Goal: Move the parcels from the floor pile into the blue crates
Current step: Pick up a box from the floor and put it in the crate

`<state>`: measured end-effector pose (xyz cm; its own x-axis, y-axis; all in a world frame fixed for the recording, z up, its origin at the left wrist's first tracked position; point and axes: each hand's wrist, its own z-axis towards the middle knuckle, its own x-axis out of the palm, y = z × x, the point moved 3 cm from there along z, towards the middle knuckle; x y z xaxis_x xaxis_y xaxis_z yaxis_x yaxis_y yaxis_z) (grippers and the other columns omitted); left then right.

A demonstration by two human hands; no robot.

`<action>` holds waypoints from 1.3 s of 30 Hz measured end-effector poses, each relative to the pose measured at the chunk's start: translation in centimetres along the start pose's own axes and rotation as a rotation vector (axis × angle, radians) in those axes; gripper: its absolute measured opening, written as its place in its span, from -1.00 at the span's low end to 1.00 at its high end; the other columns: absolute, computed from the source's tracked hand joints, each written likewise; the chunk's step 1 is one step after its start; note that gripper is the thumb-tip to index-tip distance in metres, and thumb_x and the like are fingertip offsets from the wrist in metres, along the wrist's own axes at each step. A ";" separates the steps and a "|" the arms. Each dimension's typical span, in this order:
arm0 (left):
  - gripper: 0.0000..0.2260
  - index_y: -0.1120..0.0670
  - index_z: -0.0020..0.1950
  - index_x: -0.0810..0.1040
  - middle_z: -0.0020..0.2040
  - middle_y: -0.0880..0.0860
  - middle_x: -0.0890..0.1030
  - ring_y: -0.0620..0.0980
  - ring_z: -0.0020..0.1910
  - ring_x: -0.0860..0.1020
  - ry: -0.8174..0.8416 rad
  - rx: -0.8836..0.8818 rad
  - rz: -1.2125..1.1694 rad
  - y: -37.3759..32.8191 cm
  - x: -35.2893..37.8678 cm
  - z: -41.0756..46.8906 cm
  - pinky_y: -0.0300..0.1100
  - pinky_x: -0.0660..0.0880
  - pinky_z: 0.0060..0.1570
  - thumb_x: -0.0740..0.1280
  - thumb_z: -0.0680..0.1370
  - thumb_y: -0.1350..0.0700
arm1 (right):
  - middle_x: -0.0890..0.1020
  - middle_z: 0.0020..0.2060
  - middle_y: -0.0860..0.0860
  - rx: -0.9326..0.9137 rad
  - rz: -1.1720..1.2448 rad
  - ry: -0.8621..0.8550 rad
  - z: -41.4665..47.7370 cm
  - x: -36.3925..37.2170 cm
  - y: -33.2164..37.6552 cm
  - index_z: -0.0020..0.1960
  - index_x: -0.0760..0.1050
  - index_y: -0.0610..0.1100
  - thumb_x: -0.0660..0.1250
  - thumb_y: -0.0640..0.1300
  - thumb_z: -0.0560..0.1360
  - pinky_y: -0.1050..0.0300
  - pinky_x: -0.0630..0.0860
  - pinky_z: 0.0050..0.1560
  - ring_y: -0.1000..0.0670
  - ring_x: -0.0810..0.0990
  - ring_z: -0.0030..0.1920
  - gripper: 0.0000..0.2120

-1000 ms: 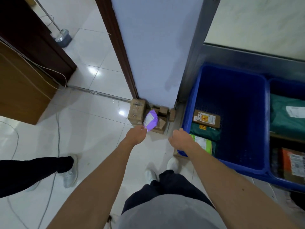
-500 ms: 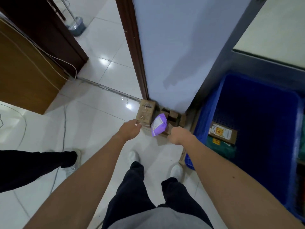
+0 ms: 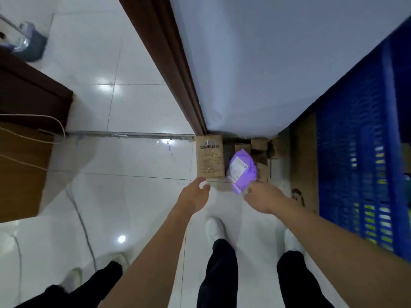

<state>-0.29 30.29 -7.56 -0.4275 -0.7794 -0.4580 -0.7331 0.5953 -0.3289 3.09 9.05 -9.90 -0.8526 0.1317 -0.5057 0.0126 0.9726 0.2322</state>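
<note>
Right hand (image 3: 262, 196) moved up to purple parcel (image 3: 242, 172), left hand (image 3: 195, 194) near brown box (image 3: 209, 157)

head cam | wide-angle | faces steeply down | near floor (image 3: 138, 196)

Trousers: you wear black trousers (image 3: 219, 274).
Shoes: your shoes (image 3: 214, 226) are white.
Forearms: your forearms (image 3: 155, 252) are unsleeved.

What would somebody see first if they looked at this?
Probably the bright purple parcel, lying on the small brown boxes piled at the foot of the wall. The left hand and right hand reach in just below it. Next comes the big blue crate along the right edge.
</note>
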 end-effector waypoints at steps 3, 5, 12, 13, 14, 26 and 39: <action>-0.60 -0.11 0.53 0.31 0.43 0.08 0.46 0.11 0.38 0.45 0.030 -0.013 0.011 2.7 0.6 6.4 -0.06 0.35 0.39 0.15 0.68 -0.06 | 0.55 0.27 -0.18 0.025 0.052 0.029 5.9 2.8 0.8 0.29 0.42 -0.14 0.18 0.06 0.61 0.10 0.38 0.00 -0.19 0.52 0.25 -0.64; -0.56 -0.10 0.57 0.24 0.45 0.09 0.46 0.12 0.41 0.42 0.043 -0.025 0.032 4.5 1.2 11.0 -0.05 0.32 0.38 0.15 0.68 -0.07 | 0.54 0.29 -0.17 0.055 0.112 0.023 10.0 4.3 1.3 0.34 0.39 -0.11 0.19 0.08 0.62 0.08 0.43 0.09 -0.19 0.51 0.27 -0.62; -0.37 0.00 0.61 0.13 0.56 0.09 0.29 0.15 0.50 0.32 0.027 -0.037 -0.174 9.0 5.5 26.3 0.10 0.29 0.47 0.30 0.60 -0.09 | 0.43 0.40 -0.16 0.170 0.463 -0.043 23.8 8.6 2.3 0.50 0.22 -0.19 0.28 0.05 0.56 0.03 0.41 0.24 -0.21 0.44 0.36 -0.39; -0.36 0.01 0.60 0.15 0.55 0.08 0.31 0.14 0.49 0.34 0.014 -0.031 -0.221 9.5 6.3 28.1 0.10 0.29 0.47 0.30 0.59 -0.12 | 0.38 0.46 -0.13 0.170 0.512 -0.057 25.5 9.4 2.0 0.56 0.16 -0.16 0.29 0.04 0.55 0.03 0.37 0.35 -0.19 0.38 0.43 -0.33; -0.39 0.02 0.58 0.21 0.50 0.06 0.38 0.11 0.43 0.40 0.001 -0.009 -0.258 9.8 7.0 29.7 0.07 0.34 0.44 0.28 0.58 -0.15 | 0.33 0.51 -0.09 0.167 0.558 -0.067 27.0 10.0 1.7 0.61 0.11 -0.12 0.31 0.04 0.55 0.03 0.32 0.42 -0.15 0.33 0.48 -0.28; -0.63 -0.07 0.46 0.38 0.20 -0.10 0.58 -0.19 0.10 0.55 -0.060 0.064 -0.584 10.3 8.7 31.1 -0.28 0.49 -0.04 0.18 0.67 -0.12 | 0.60 0.25 0.05 0.108 0.962 -0.060 30.5 11.4 2.5 0.40 0.44 0.10 0.33 0.25 0.22 -0.04 0.49 0.30 -0.03 0.57 0.22 -0.25; -0.59 -0.14 0.46 0.37 0.25 -0.08 0.58 -0.01 0.22 0.55 -0.133 0.067 -0.533 2.8 4.0 16.0 0.00 0.46 0.29 0.20 0.63 -0.20 | 0.64 0.18 0.16 0.040 1.043 -0.004 14.5 2.7 2.2 0.33 0.49 0.17 0.37 0.09 0.46 -0.03 0.47 0.34 0.05 0.58 0.20 -0.56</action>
<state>4.45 31.93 -23.57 0.0670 -0.9475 -0.3126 -0.7928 0.1397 -0.5933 8.37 14.35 -22.86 -0.4068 0.9106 -0.0729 0.7590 0.3813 0.5277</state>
